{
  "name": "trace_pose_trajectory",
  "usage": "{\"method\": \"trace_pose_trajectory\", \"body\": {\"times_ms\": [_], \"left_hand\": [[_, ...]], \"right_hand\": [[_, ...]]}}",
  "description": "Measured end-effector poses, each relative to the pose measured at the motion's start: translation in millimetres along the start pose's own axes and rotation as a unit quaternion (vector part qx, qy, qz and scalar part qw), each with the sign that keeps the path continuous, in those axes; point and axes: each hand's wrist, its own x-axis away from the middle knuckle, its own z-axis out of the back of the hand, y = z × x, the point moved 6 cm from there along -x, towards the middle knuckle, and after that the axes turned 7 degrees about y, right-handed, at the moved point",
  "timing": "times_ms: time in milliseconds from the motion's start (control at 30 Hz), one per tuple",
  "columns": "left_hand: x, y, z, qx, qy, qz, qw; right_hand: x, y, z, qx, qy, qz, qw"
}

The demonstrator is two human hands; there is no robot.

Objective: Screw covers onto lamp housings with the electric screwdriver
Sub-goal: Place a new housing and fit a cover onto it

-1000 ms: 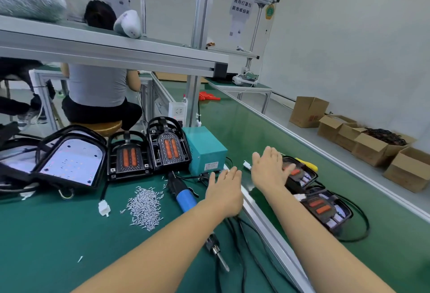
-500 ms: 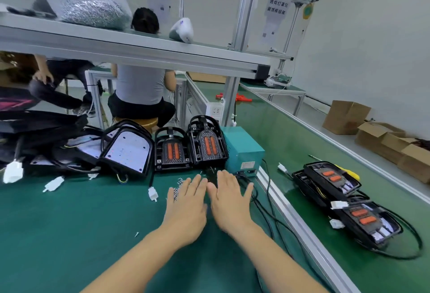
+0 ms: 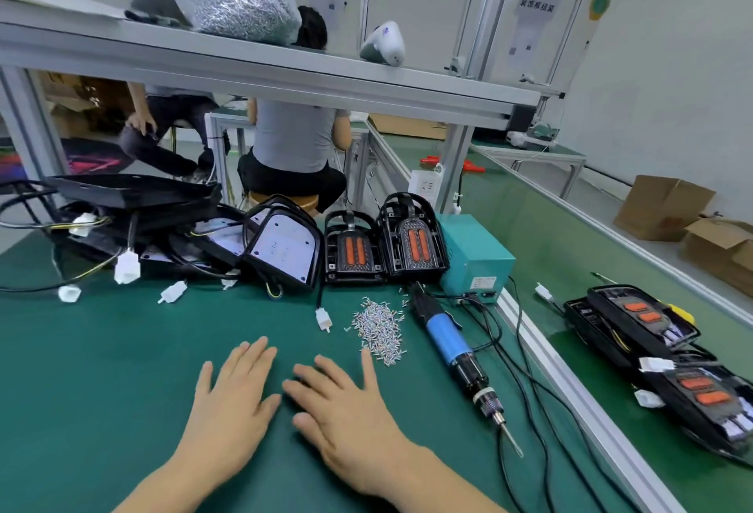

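My left hand (image 3: 230,402) and my right hand (image 3: 346,410) lie flat, side by side, on the green mat with fingers spread and nothing held. The blue electric screwdriver (image 3: 452,343) lies on the mat to the right of my right hand, its bit pointing toward me. A small heap of silver screws (image 3: 379,327) sits just beyond my right fingertips. Two black lamp housings with orange lenses (image 3: 353,249) (image 3: 413,243) stand upright at the back. A black housing with a white LED plate (image 3: 281,247) leans left of them.
A teal power box (image 3: 474,258) stands right of the housings, cables trailing from it. A tangle of black housings and white connectors (image 3: 126,266) fills the back left. Finished lamps (image 3: 635,321) lie on the conveyor at right. A shelf (image 3: 285,72) carries a bag of screws. A person sits behind.
My hands have drawn back from the right side of the bench toward the near middle of the mat and settled flat. The view has swung left, uncovering the screwdriver and screws.
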Motion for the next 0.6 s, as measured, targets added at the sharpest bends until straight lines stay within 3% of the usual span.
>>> {"method": "trace_pose_trajectory", "body": {"times_ms": [133, 233, 433, 600], "left_hand": [[-4, 0, -4, 0.006, 0.007, 0.004, 1.0], [-13, 11, -9, 0.013, 0.004, -0.01, 1.0], [-20, 40, -23, 0.029, -0.02, -0.061, 0.998], [-30, 39, -11, 0.063, 0.007, -0.071, 0.995]], "right_hand": [[-2, -2, -4, 0.024, 0.0, 0.025, 0.999], [-3, 10, 3, 0.107, 0.029, 0.033, 0.993], [-5, 49, 15, 0.156, -0.024, -0.081, 0.984], [-8, 84, 11, 0.162, -0.019, -0.103, 0.981]]}}
